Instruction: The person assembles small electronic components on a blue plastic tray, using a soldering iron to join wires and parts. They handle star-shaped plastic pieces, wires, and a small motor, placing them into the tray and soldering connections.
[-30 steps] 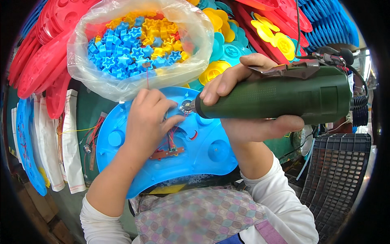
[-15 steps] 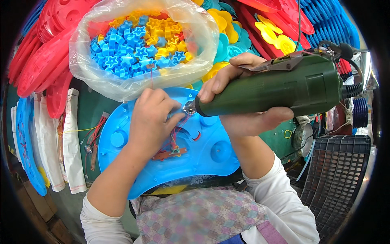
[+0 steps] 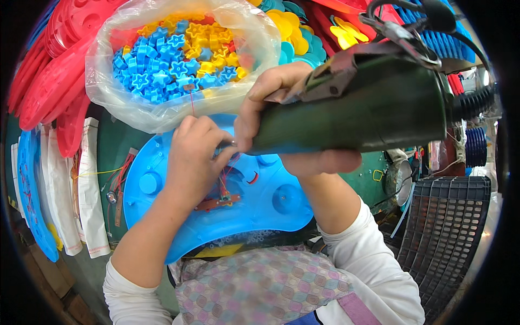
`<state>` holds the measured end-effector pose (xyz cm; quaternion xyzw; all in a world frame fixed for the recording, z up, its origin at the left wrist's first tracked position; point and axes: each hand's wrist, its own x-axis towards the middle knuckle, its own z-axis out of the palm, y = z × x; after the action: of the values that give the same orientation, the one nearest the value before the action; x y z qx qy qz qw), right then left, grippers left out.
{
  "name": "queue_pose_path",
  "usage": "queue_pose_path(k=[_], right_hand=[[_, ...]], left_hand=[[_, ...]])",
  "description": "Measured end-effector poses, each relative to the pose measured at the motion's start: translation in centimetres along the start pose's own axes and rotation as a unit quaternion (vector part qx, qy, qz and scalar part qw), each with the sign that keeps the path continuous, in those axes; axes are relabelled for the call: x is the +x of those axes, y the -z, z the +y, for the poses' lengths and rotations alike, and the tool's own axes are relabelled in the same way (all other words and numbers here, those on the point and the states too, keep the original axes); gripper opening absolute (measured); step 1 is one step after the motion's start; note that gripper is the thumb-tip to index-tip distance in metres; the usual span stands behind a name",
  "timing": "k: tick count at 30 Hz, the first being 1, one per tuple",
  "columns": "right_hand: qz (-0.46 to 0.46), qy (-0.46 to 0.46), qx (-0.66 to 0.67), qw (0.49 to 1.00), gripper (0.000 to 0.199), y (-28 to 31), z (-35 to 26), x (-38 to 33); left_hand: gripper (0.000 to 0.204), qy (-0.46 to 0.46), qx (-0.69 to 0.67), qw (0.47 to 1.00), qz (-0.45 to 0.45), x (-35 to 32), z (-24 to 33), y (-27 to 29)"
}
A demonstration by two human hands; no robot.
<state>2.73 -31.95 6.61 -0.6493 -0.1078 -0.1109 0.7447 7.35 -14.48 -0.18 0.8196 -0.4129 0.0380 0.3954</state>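
Observation:
A blue curved plastic shell [image 3: 254,211] lies in front of me with its hollow side up. My right hand [image 3: 319,163] is wrapped round a thick dark green electric screwdriver [image 3: 352,111], held nearly level above the shell. Its tip is hidden near my left fingers. My left hand [image 3: 192,154] is over the shell, thumb and fingers pinched together; what they hold cannot be made out. A thin red wire rises beyond that hand to a small brown piece [image 3: 188,87]. Inside the shell, a small circuit board [image 3: 225,199] with coloured wires sits below my left fingers.
A clear plastic bag [image 3: 100,89] of blue and yellow star-shaped pieces stands behind the shell. Red plastic shells [image 3: 59,81] are stacked at the left, near white paper strips [image 3: 92,216]. A dark plastic crate [image 3: 444,227] is at the right. A cable runs from the screwdriver's rear.
My right hand has brought the screwdriver leftward and its rear end looks larger and higher. Its silver tip, visible before, is now hidden by my fingers. My left hand keeps its pinch.

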Motion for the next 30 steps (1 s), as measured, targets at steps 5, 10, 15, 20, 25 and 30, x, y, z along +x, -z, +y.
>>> queue_pose_path(k=[5, 10, 15, 20, 25, 30], right_hand=[[0.103, 0.065, -0.033, 0.992, 0.118, -0.7, 0.5, -0.3], [0.215, 0.107, 0.06, 0.969, 0.103, 0.8, 2.4, -0.2], [0.23, 0.126, 0.074, 0.962, 0.097, 1.3, 2.8, -0.5], [0.232, 0.124, 0.071, 0.962, 0.081, 0.2, 2.4, -0.3], [0.209, 0.142, -0.005, 0.968, 0.065, 0.3, 1.8, 0.5], [0.199, 0.126, -0.032, 0.971, 0.064, -0.1, 1.5, 0.5]], left_hand=[[0.02, 0.0, -0.004, 1.0, 0.006, 0.1, 0.0, 0.1], [0.02, 0.009, -0.033, 0.999, 0.011, -0.2, -0.2, 0.1], [0.02, 0.004, -0.027, 1.0, 0.01, 0.0, 0.0, 0.0], [0.02, 0.001, -0.022, 1.0, 0.012, -0.2, -0.1, -0.3], [0.017, 0.018, -0.038, 0.999, 0.01, 0.1, 0.5, 0.1], [0.017, 0.019, -0.041, 0.999, 0.009, 0.2, 0.7, 0.1]])
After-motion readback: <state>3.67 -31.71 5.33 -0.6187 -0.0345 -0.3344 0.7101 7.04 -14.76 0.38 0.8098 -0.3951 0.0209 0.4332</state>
